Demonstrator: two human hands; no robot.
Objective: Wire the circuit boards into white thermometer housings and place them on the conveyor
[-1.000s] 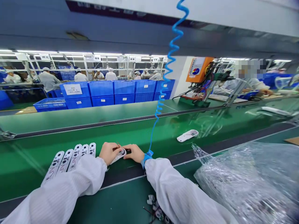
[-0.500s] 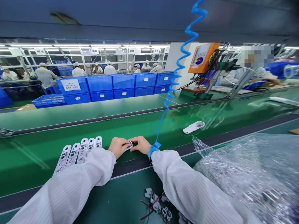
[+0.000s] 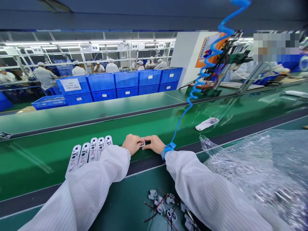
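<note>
My left hand (image 3: 132, 144) and my right hand (image 3: 155, 144) meet low over the green belt. Both are closed on a small white plastic housing (image 3: 143, 143); only its rounded end shows between the fingers. A blue wrist strap (image 3: 169, 147) with a coiled cord (image 3: 197, 84) is on my right wrist. Left of my hands, several long white housings (image 3: 72, 161) lie side by side, with small electronic parts and red wires inside. My left sleeve hides the lower ends of some. Another open white housing (image 3: 207, 124) lies on the belt to the right.
Small white parts with red and black wires (image 3: 160, 205) lie on the near bench, under my right forearm. Clear plastic bagging (image 3: 255, 170) covers the right side. Blue crates (image 3: 101, 84) line the far side, and people in white work beyond. An orange device (image 3: 204, 53) stands back right.
Both hands, still on the housing, have shifted right. The row of housings and the lone housing have also shifted right along the belt. The view has tilted slightly.
</note>
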